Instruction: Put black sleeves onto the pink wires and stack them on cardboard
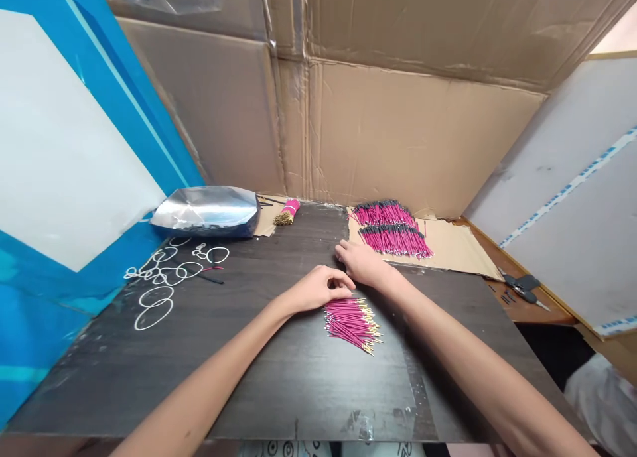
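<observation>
A loose pile of short pink wires (346,321) with gold-coloured pin ends lies on the dark table. My left hand (318,288) is at the far edge of this pile, thumb and forefinger curled together at their tips; whether a wire is between them is too small to see. Just beyond it, my right hand (361,261) hovers or rests near the cardboard's left edge, fingers bent and closed, with what they hold hidden. Beside that hand, two rows of pink wires with black ends (395,240) lie on a cardboard sheet (460,248).
Several white rubber bands (156,304) are scattered at the left, near a red-and-black wire (212,276). Behind them stands a silver bag (206,210), with a banded pink wire bundle (288,211) to its right. Pliers-like tools (522,286) lie at far right. Cardboard walls (398,125) close the back.
</observation>
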